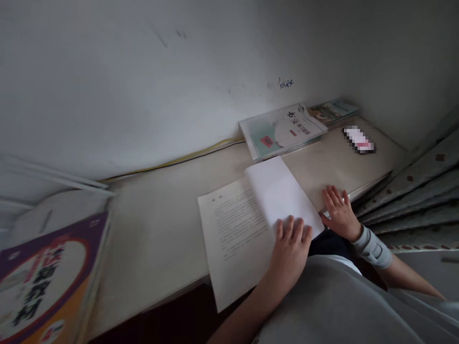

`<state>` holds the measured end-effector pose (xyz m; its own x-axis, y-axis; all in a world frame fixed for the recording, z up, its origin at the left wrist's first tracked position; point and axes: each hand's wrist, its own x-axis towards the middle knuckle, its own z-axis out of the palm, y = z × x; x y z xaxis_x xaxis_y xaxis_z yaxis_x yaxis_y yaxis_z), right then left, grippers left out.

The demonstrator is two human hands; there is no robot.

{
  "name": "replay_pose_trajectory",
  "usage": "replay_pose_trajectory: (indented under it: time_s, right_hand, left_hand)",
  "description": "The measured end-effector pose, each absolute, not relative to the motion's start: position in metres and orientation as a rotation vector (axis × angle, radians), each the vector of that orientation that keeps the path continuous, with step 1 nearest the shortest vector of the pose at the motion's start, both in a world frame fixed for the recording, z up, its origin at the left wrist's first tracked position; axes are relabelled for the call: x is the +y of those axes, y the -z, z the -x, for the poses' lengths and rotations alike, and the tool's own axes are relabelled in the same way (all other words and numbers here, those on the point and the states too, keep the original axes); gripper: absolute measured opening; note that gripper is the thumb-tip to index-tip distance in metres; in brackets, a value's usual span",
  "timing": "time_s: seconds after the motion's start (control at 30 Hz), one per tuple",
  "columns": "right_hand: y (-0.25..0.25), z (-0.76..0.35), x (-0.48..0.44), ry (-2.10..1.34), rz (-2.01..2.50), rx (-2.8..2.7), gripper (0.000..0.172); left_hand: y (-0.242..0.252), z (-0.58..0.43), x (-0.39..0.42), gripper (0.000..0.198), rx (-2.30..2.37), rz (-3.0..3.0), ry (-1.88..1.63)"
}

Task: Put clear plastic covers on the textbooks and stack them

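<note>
A white sheet of paper (283,191), which looks folded over along its left side, lies on the desk in front of me. Partly beneath it is a printed page (236,239) with lines of text, its lower corner hanging past the desk's front edge. My left hand (292,246) rests flat on the lower part of the white paper, fingers spread. To the right of that paper, my right hand (339,210) lies open at the desk's front edge, holding nothing. A grey band is around my right wrist.
Against the wall lie stacked booklets (283,131), with another pile (333,111) beside them. A phone (358,139), blurred out, is at the far right of the desk (154,229). Purple and orange books (53,277) stand at the left. A curtain (423,196) hangs on the right.
</note>
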<state>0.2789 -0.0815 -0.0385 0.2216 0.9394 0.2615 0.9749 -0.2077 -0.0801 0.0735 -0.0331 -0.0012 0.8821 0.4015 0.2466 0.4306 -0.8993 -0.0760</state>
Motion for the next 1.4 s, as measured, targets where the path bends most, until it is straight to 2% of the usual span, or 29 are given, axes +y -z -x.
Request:
replay_pose_trajectory:
  time_s: [0.27,0.47,0.63,1.03,1.4]
  right_hand:
    - [0.036,-0.27,-0.077,0.395,2.232,-1.721,0.048]
    - [0.013,-0.274,-0.081,0.5,2.234,-1.702,0.026]
    - [0.003,-0.285,-0.085,0.496,2.318,-1.738,0.018]
    - [-0.008,-0.299,-0.085,0.115,2.03,-1.786,0.022]
    - [-0.003,-0.299,-0.082,0.158,1.984,-1.85,0.021]
  left_hand:
    - [0.003,-0.073,-0.033,0.024,-0.642,2.965,0.351]
    - [0.006,-0.08,-0.035,0.025,-0.634,3.004,0.356]
    - [0.005,-0.084,-0.035,0.026,-0.627,3.027,0.363]
    - [0.0,-0.119,-0.047,0.03,-0.611,2.915,0.476]
    - [-0.001,-0.121,-0.048,0.029,-0.493,2.975,0.513]
